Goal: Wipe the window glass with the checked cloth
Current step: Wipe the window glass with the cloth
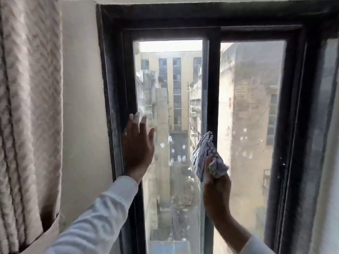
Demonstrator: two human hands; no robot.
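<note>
A tall window with a black frame (117,88) fills the middle of the view. Its left glass pane (170,88) shows white smudges low down. The right pane (253,107) looks hazier and dirtier. My left hand (137,145) lies flat with fingers spread against the left edge of the left pane, partly over the frame. My right hand (216,189) grips a bunched blue-and-white checked cloth (205,154). The cloth presses against the right edge of the left pane, touching the black centre bar (213,79).
A pale textured curtain (29,107) hangs at the far left beside a cream wall strip (82,107). Another curtain edge (330,162) shows at the far right. Buildings and an alley far below are visible through the glass.
</note>
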